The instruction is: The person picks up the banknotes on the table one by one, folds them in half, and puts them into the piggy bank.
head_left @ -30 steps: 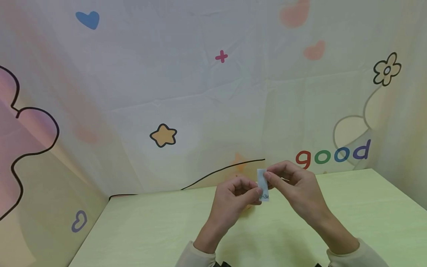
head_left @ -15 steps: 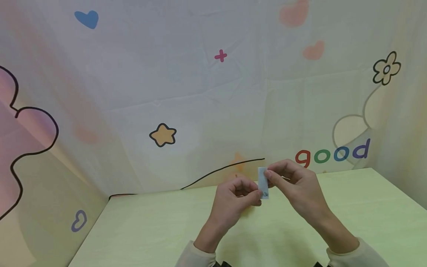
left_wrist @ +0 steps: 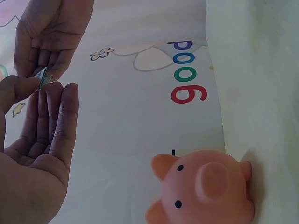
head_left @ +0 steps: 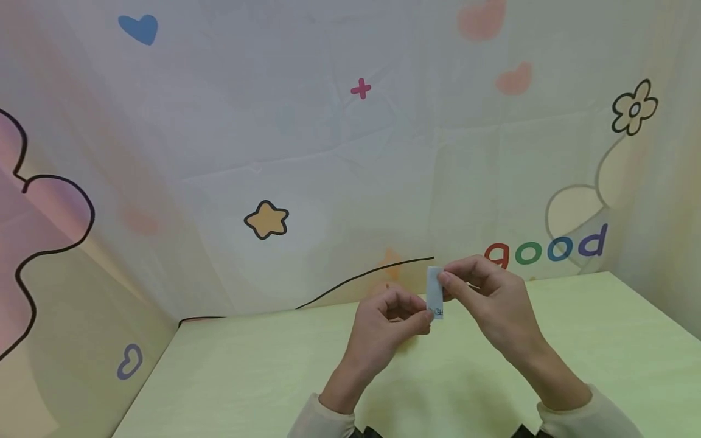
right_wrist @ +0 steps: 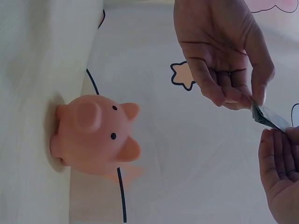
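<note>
A narrow folded banknote (head_left: 435,295), pale with dark print at its lower end, stands upright between both hands in the head view. My left hand (head_left: 386,325) pinches its lower left edge between thumb and fingers. Higher up, my right hand (head_left: 495,301) grips the right edge with thumb and forefinger. The wrist views show greenish print on the folded banknote (right_wrist: 267,117). Beyond the hands a pink piggy bank (left_wrist: 210,184) stands on the table; in the right wrist view the piggy bank (right_wrist: 91,133) shows whole, while my left hand mostly hides it from the head camera.
The pale yellow-green table (head_left: 246,377) reaches back to a printed cloth backdrop (head_left: 328,152). Another cloth side (head_left: 82,328) borders the table at the left. The word "good" (head_left: 544,246) is printed on the backdrop at the right.
My right hand and the folded banknote have risen slightly and shifted a little right. The left hand has barely moved, its grip now nearer the note's bottom end. The head view has tilted slightly.
</note>
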`<state>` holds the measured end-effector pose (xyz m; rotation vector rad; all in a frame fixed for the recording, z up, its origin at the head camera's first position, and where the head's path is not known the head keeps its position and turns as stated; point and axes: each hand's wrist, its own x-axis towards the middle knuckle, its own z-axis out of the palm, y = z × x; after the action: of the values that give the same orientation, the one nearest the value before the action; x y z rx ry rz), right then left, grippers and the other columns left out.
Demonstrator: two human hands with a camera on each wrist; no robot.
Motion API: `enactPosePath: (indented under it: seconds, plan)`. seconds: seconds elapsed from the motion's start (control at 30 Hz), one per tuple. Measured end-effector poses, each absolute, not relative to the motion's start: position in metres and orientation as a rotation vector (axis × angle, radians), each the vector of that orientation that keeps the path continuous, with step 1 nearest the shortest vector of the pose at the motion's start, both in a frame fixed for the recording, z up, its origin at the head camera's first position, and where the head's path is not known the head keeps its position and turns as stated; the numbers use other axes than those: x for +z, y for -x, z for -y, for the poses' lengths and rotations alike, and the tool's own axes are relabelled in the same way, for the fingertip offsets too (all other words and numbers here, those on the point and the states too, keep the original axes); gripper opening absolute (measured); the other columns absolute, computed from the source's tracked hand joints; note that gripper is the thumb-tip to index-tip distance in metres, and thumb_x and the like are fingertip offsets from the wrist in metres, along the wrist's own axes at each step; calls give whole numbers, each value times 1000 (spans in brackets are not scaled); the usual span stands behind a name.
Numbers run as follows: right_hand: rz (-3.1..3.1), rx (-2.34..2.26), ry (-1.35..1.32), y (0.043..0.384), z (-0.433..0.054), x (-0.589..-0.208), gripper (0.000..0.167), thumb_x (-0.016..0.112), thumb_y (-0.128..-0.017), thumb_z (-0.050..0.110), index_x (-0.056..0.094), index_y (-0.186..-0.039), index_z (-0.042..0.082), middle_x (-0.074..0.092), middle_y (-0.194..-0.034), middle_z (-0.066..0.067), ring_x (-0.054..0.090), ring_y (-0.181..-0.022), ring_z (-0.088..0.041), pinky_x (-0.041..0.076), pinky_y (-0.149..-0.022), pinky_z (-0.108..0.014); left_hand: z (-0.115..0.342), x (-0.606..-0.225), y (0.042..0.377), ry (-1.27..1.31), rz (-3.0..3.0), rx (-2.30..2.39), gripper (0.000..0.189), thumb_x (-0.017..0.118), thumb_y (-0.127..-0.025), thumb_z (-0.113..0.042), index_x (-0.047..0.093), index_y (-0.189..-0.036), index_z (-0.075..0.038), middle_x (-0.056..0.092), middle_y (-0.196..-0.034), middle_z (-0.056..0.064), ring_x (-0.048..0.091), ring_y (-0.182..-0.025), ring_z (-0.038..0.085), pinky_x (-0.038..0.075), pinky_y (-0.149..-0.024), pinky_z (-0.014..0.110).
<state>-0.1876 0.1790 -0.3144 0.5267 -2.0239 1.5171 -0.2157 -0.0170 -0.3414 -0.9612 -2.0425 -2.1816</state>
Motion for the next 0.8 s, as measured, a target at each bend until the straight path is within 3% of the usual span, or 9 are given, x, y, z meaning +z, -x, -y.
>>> enactPosePath:
  seconds: [0.47,0.8]
  plan:
    - [2025,1544,-514,187,-178,-313,10,72,-103,7,71,-108,-2,75,-95,-8,76,-82,-20,60,-88,-22,19,-341,216,957,2072,-2187,9,77,-93,2,73,-99,8,55,-106,7,73,-80,14,65,-79,32]
    - [2032,1533,-510,187,-178,-312,10,72,-102,7,71,-108,-2,75,-94,-8,76,-83,-19,60,-87,-21,20,-339,216,987,2047,-2256,10,74,-95,4,71,-99,13,64,-107,11,74,-79,13,66,-81,35]
